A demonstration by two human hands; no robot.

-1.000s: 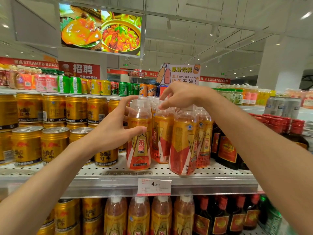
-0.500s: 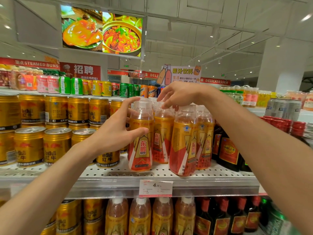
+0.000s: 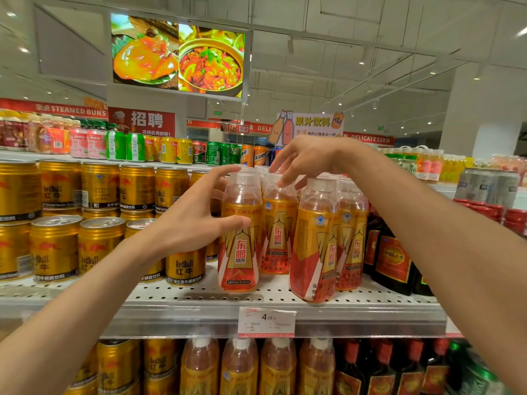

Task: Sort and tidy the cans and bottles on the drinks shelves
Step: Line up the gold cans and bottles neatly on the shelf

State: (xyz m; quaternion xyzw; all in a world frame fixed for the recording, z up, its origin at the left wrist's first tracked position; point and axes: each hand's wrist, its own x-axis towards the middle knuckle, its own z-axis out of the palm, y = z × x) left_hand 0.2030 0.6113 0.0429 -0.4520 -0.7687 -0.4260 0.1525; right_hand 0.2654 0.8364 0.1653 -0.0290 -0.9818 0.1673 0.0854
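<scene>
Front-row orange bottle [image 3: 241, 235] stands upright on the perforated shelf [image 3: 199, 293], above and left of the price tag [image 3: 266, 320], its label facing out. My left hand [image 3: 191, 220] is spread wide beside it: the thumb lies across the label and the fingers reach toward the clear cap, but nothing is curled round the bottle, so I judge it a steadying touch and not a grip. My right hand [image 3: 308, 159] hovers over the caps of the bottles right of that one, fingers loosely bent and apart, holding nothing; whether a fingertip touches a cap I cannot tell.

The step in hand looks like squaring up this row of energy-drink bottles. Four stand at the front above the price tag: the one at my thumb, a second [image 3: 278, 232] just right and set back, a third [image 3: 315, 243] pulled forward almost to the shelf lip and turned so its label faces partly sideways, and a fourth [image 3: 352, 240] touching it. More caps show behind; their number is hidden.

Next, I judge, the third bottle needs pushing back into line and turning label-front, with care not to topple its neighbours.

Left of the price tag, gold cans [image 3: 99, 246] sit stacked two high, too many overlapped to count surely. Right of it stand dark bottles [image 3: 392, 258] with red labels.
</scene>
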